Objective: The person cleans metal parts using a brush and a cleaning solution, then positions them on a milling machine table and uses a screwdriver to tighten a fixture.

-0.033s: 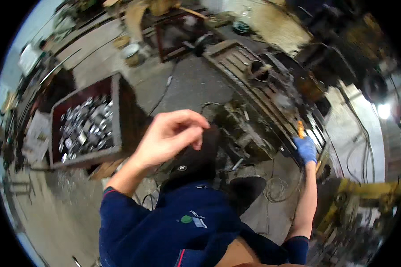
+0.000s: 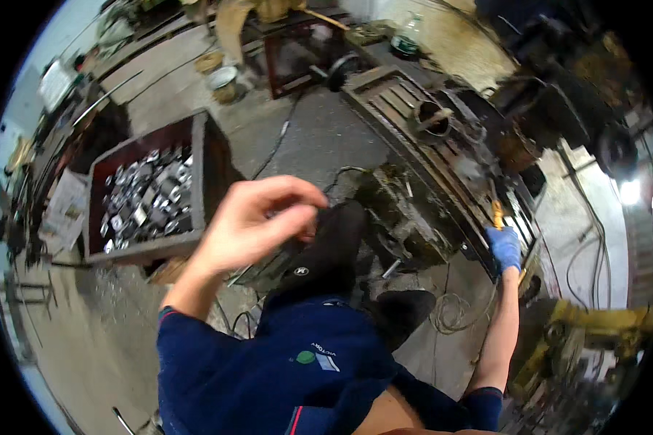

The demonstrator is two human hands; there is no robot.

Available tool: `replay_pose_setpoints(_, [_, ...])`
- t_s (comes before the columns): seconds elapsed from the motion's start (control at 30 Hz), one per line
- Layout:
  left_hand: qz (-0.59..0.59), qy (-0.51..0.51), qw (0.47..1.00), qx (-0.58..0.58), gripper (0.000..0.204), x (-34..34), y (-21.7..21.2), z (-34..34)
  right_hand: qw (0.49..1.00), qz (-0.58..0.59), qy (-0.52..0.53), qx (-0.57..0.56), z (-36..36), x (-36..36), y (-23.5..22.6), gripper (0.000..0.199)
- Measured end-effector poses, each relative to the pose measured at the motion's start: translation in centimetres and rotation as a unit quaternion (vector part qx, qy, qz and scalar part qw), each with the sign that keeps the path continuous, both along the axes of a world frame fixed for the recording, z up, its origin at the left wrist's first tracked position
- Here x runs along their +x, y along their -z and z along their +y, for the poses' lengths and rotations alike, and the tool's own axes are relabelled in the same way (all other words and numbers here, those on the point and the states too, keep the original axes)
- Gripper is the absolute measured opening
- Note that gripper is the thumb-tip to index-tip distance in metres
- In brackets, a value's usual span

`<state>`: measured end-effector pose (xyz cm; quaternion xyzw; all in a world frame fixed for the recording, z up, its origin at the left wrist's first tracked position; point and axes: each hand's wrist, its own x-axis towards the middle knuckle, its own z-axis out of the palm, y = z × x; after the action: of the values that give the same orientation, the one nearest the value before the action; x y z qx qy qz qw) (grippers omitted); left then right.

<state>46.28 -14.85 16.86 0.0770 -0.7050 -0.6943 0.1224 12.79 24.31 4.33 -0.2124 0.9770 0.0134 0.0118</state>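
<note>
My left hand [image 2: 257, 221] is bare and hangs in the air in front of my body, above my dark trouser leg. Its fingers are loosely curled, a gap shows between thumb and forefinger, and nothing is seen in it. Out to the right, my right hand [image 2: 506, 248] wears a blue glove. It is closed around the orange handle [image 2: 498, 214] of a tool with a thin dark shaft; the exact kind cannot be made out. The tool points away from me over the near end of a slotted metal machine table [image 2: 406, 138].
To the left stands a deep metal bin [image 2: 214, 156] holding many small shiny metal pieces [image 2: 152, 192]. A bucket [image 2: 223, 83] sits farther back on the floor. Coiled wire [image 2: 450, 312] lies by my feet, and yellow machinery [image 2: 595, 319] stands at the lower right.
My view has shifted slightly. My left hand sits a little farther left, and my right hand with the orange-handled tool a little lower and farther right in the picture. Both hands keep their pose.
</note>
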Motion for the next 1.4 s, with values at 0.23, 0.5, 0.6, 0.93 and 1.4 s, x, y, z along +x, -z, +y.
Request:
replay_pose_setpoints(0.23, [-0.196, -0.31, 0.813, -0.452, 0.026, 11.6, 0.0, -15.1, 0.952, -0.166, 0.095, -0.239, -5.7, 0.2, 0.7, 0.039])
replay_pose_setpoints(0.5, [-0.368, -0.182, 0.777, -0.477, 0.039, 8.7, 5.9, -19.0, 0.924, -0.227, 0.09, -0.295, -3.9, 5.1, 0.3, 0.031])
replay_pose_setpoints(0.6, [-0.375, -0.163, 0.733, -0.544, 0.04, 8.4, 6.4, -19.6, 0.926, -0.218, 0.074, -0.299, -3.8, 7.0, 0.0, 0.031])
replay_pose_setpoints(0.93, [-0.306, -0.145, 0.674, -0.657, 0.028, 8.5, 7.9, -20.3, 0.932, -0.214, 0.009, -0.291, -3.6, 8.2, 2.0, 0.028])
replay_pose_setpoints(1.4, [-0.243, -0.322, 0.744, -0.533, 0.015, 8.2, 7.2, -20.2, 0.949, -0.203, -0.033, -0.237, -4.9, 9.4, 2.3, 0.031])
